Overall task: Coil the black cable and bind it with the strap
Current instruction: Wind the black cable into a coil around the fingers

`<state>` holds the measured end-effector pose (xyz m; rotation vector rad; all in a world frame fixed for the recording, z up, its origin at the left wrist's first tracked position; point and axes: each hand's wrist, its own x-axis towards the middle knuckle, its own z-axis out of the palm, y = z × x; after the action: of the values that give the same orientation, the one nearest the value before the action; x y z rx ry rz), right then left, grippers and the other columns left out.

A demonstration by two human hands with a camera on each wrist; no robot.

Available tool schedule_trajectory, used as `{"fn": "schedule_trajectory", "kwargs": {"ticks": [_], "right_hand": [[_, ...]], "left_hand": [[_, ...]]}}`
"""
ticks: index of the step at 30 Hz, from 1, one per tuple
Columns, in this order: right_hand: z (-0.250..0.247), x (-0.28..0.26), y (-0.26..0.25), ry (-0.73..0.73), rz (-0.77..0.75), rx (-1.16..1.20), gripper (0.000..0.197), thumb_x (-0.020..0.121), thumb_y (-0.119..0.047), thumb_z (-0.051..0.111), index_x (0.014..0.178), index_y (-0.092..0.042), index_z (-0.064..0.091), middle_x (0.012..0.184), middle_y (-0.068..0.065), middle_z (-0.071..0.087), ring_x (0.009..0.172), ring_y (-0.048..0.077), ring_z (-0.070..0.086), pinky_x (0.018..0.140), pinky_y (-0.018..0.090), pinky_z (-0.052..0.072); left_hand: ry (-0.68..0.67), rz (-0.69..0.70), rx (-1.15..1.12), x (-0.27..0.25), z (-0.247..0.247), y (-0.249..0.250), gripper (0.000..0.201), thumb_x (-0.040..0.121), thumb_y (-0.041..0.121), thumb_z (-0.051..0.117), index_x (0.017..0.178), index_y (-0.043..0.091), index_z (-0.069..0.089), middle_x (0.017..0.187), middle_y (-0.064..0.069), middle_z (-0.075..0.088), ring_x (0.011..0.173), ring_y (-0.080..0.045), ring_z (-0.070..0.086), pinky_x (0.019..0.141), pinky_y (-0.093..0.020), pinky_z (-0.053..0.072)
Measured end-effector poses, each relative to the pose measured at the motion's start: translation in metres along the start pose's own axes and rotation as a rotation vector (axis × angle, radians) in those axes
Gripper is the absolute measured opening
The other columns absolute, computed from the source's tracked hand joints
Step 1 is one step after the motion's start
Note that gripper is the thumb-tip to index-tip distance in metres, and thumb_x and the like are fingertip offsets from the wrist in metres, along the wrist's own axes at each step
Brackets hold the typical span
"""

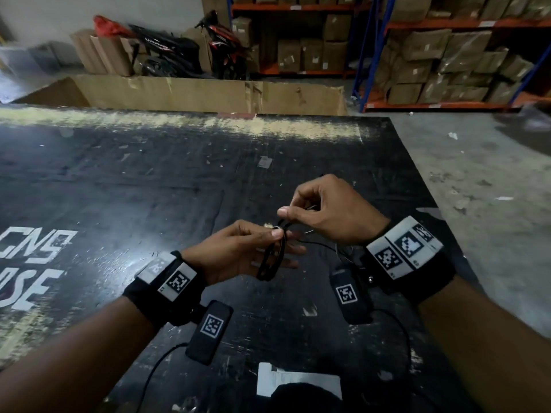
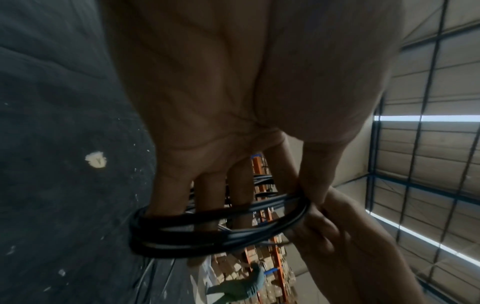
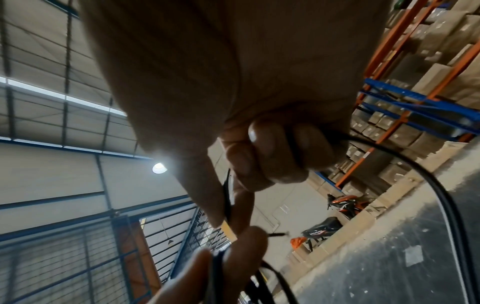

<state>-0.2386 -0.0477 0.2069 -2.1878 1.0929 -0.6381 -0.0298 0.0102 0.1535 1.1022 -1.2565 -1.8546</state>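
Note:
The black cable [image 1: 269,260] hangs as a small coil of several loops above the dark table. My left hand [image 1: 256,245] pinches the top of the coil between thumb and forefinger, its other fingers stretched out behind the loops. The left wrist view shows the coil [image 2: 207,232] lying across those fingers. My right hand [image 1: 310,210] is just above and to the right, thumb and forefinger pinching a thin black strand at the coil's top. In the right wrist view that strand [image 3: 228,197] runs between thumb and fingers, and the curled fingers also hold a cable section [image 3: 405,156]. Whether the strand is the strap is unclear.
The dark scuffed table [image 1: 149,189] stretches ahead, with white lettering at the left. A white card [image 1: 298,380] lies near the front edge. Cardboard sheets, motorbikes and shelves of boxes [image 1: 432,61] stand beyond. A person [image 2: 241,283] stands by the far shelves.

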Motion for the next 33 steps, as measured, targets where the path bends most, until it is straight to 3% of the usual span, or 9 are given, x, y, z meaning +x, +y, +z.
{"fn": "schedule_trajectory", "kwargs": {"ticks": [5,8,11,16,19,23,27,31,33], "right_hand": [[0.012,-0.026,-0.007,0.129,-0.034,0.01,0.015,0.094,-0.028,0.068,0.094,-0.02,0.081,0.077,-0.015,0.075,0.068,-0.004,0.067,0.063,0.01,0.046],[0.029,-0.04,-0.006,0.186,-0.043,0.119,0.019,0.099,-0.028,0.061,0.096,-0.023,0.079,0.057,-0.023,0.063,0.056,-0.002,0.061,0.057,0.017,0.045],[0.044,-0.051,0.0,0.155,-0.017,0.275,0.026,0.104,-0.027,0.052,0.101,-0.022,0.077,0.05,-0.009,0.06,0.048,0.003,0.055,0.058,0.04,0.052],[0.073,-0.066,0.015,-0.038,0.008,0.474,0.03,0.107,-0.022,0.046,0.108,-0.014,0.075,0.054,0.006,0.055,0.048,0.008,0.05,0.056,0.021,0.044],[0.086,-0.066,0.029,-0.114,0.103,0.551,0.033,0.107,-0.022,0.045,0.111,-0.01,0.075,0.057,0.01,0.053,0.042,0.0,0.047,0.052,0.012,0.039],[0.095,-0.049,0.055,-0.154,0.174,0.61,0.04,0.108,-0.022,0.043,0.106,0.004,0.073,0.049,-0.008,0.055,0.038,0.0,0.045,0.045,0.015,0.037],[0.092,-0.028,0.082,-0.142,0.248,0.496,0.045,0.107,-0.026,0.045,0.093,0.007,0.072,0.042,-0.008,0.052,0.038,0.003,0.04,0.047,0.024,0.034],[0.066,-0.004,0.091,-0.003,0.183,0.27,0.035,0.1,-0.033,0.06,0.072,-0.016,0.074,0.056,-0.002,0.066,0.053,0.016,0.058,0.06,0.039,0.047],[0.046,0.006,0.08,0.095,0.151,0.214,0.038,0.096,-0.035,0.065,0.059,-0.026,0.065,0.057,-0.004,0.061,0.056,0.011,0.054,0.061,0.034,0.044]], "left_hand": [[0.087,0.059,-0.091,0.001,-0.013,-0.001,0.036,0.099,0.031,0.057,0.117,0.008,0.076,0.144,-0.013,0.064,0.131,-0.042,0.061,0.112,-0.073,0.034],[0.164,0.092,-0.166,0.005,-0.017,0.002,0.042,0.102,0.03,0.052,0.133,0.004,0.066,0.149,-0.011,0.06,0.132,-0.043,0.059,0.112,-0.075,0.031],[0.218,0.138,-0.248,0.008,-0.016,0.01,0.039,0.1,0.035,0.052,0.134,0.023,0.068,0.145,-0.015,0.063,0.128,-0.041,0.063,0.108,-0.069,0.043],[0.262,0.231,-0.359,0.009,-0.021,0.029,0.042,0.1,0.043,0.049,0.139,0.035,0.061,0.148,-0.013,0.061,0.131,-0.044,0.06,0.109,-0.072,0.039],[0.196,0.266,-0.387,0.007,-0.019,0.038,0.042,0.103,0.041,0.044,0.141,0.034,0.059,0.149,-0.014,0.06,0.133,-0.045,0.058,0.11,-0.074,0.036],[0.039,0.297,-0.427,0.002,-0.008,0.042,0.042,0.1,0.041,0.046,0.138,0.032,0.062,0.152,-0.016,0.056,0.137,-0.049,0.053,0.111,-0.079,0.029],[-0.168,0.29,-0.453,-0.01,0.001,0.042,0.04,0.098,0.038,0.056,0.134,0.024,0.065,0.155,-0.022,0.049,0.141,-0.054,0.044,0.11,-0.082,0.023],[-0.285,0.211,-0.352,-0.021,0.007,0.031,0.038,0.094,0.033,0.069,0.125,0.012,0.07,0.153,-0.028,0.049,0.141,-0.058,0.042,0.109,-0.082,0.023],[-0.271,0.168,-0.272,-0.023,0.008,0.018,0.038,0.093,0.03,0.071,0.123,0.006,0.071,0.152,-0.029,0.051,0.138,-0.058,0.045,0.109,-0.083,0.023]]}}
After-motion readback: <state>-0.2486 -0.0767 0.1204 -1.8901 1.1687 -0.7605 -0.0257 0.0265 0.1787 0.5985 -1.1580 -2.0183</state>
